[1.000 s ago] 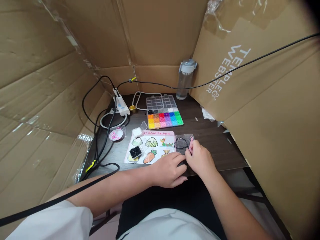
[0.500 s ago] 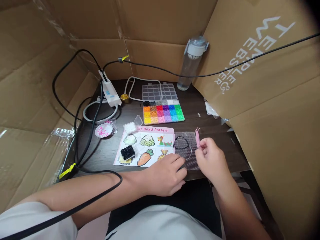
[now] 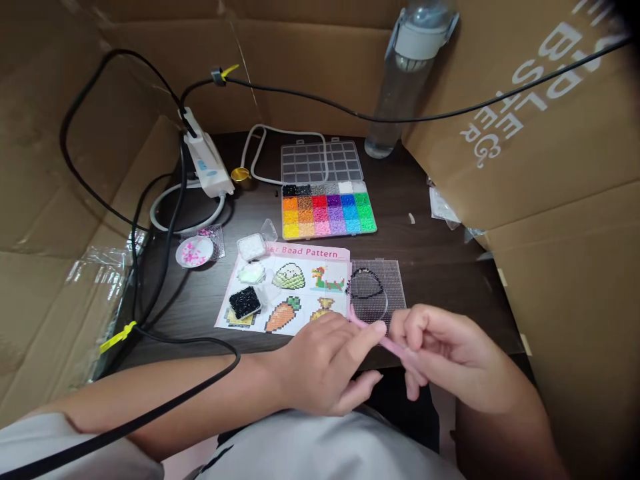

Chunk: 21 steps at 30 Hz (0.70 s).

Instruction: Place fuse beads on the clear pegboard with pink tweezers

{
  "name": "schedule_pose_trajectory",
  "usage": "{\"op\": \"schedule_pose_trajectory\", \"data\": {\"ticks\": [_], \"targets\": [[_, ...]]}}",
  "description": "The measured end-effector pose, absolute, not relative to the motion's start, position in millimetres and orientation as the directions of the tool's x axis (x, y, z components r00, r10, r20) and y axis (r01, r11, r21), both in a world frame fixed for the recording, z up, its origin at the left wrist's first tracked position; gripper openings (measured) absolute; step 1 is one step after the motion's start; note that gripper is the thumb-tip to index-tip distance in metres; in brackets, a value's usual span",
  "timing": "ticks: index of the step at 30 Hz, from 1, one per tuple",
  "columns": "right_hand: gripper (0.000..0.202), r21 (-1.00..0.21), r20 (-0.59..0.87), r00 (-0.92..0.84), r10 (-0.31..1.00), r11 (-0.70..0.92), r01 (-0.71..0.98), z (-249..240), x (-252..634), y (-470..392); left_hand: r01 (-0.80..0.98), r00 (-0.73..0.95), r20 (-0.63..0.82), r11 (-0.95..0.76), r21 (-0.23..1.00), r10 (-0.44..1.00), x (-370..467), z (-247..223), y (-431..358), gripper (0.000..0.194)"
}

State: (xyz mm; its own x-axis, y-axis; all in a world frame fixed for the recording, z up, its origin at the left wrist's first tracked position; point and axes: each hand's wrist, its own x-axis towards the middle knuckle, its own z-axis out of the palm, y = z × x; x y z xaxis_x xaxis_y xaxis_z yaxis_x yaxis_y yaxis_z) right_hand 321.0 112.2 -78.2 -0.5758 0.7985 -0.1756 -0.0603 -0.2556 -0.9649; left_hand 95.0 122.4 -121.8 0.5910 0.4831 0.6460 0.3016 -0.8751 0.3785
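Two hands, lower centre to lower right: my right hand (image 3: 453, 360) pinches the pink tweezers (image 3: 393, 347); my left hand (image 3: 327, 367) is back-up, index stretched out over them, can't tell if it grips anything. Half a second ago the tweezers pointed up beside the pegboard (image 3: 393, 283); now they slant left over its near edge, right of centre. Dark tabletop (image 3: 450, 280), cardboard walls (image 3: 310, 47) around, bead box (image 3: 303, 163) upper centre, bottle (image 3: 405, 83) upper right.

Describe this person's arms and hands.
The left hand and right hand are bare: no gloves, rings or watch show. The left arm has a loose pale-grey sleeve; a black cable passes in front. No right sleeve shows.
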Motion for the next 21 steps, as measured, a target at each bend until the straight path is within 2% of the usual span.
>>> {"op": "schedule_pose_trajectory", "data": {"ticks": [2,4,7,9,10,12,13,15,17,19,21], "targets": [[0.012,-0.955,-0.220,-0.625,0.749,-0.297,-0.020,-80.4,317.1,109.6,0.280,0.587,0.657,-0.880,0.383,0.473,98.0,-120.9,124.4,0.070],[0.011,-0.941,-0.242,-0.641,0.728,-0.337,-0.028,-81.2,313.9,107.7,0.251,0.579,0.668,-0.882,0.398,0.466,99.1,-118.4,126.5,0.063],[0.011,-0.898,-0.213,-0.633,0.744,-0.404,-0.172,-82.9,306.1,102.9,0.209,0.554,0.684,-0.875,0.438,0.474,96.6,-114.7,127.7,0.051],[0.013,-0.853,-0.139,-0.630,0.764,-0.415,-0.315,-87.9,297.6,98.4,0.186,0.542,0.687,-0.867,0.463,0.483,93.2,-113.7,127.1,0.046],[0.022,-0.839,-0.081,-0.620,0.780,-0.389,-0.380,-91.7,292.9,96.7,0.175,0.531,0.690,-0.860,0.479,0.492,91.3,-113.7,126.8,0.045],[0.045,-0.828,0.075,-0.547,0.834,-0.254,-0.501,-100.5,283.8,95.5,0.154,0.505,0.696,-0.847,0.509,0.510,88.0,-114.0,126.8,0.044],[0.052,-0.851,0.192,-0.511,0.838,-0.117,-0.511,-104.5,279.9,96.4,0.144,0.492,0.700,-0.841,0.521,0.518,86.8,-114.2,127.5,0.043],[0.058,-0.898,0.365,-0.472,0.802,0.169,-0.407,-109.5,274.2,100.7,0.134,0.479,0.704,-0.837,0.531,0.524,85.4,-114.4,130.0,0.043],[0.054,-0.900,0.436,-0.458,0.775,0.383,-0.209,-109.7,271.4,106.0,0.145,0.487,0.702,-0.841,0.522,0.520,85.1,-114.6,133.1,0.046],[0.050,-0.878,0.439,-0.467,0.768,0.477,-0.043,-106.3,272.0,109.7,0.173,0.500,0.694,-0.845,0.507,0.519,85.1,-115.4,134.9,0.052],[0.046,-0.894,0.383,-0.499,0.778,0.448,0.011,-102.1,278.1,110.9,0.189,0.524,0.673,-0.842,0.505,0.522,84.5,-116.9,133.7,0.059]]}}
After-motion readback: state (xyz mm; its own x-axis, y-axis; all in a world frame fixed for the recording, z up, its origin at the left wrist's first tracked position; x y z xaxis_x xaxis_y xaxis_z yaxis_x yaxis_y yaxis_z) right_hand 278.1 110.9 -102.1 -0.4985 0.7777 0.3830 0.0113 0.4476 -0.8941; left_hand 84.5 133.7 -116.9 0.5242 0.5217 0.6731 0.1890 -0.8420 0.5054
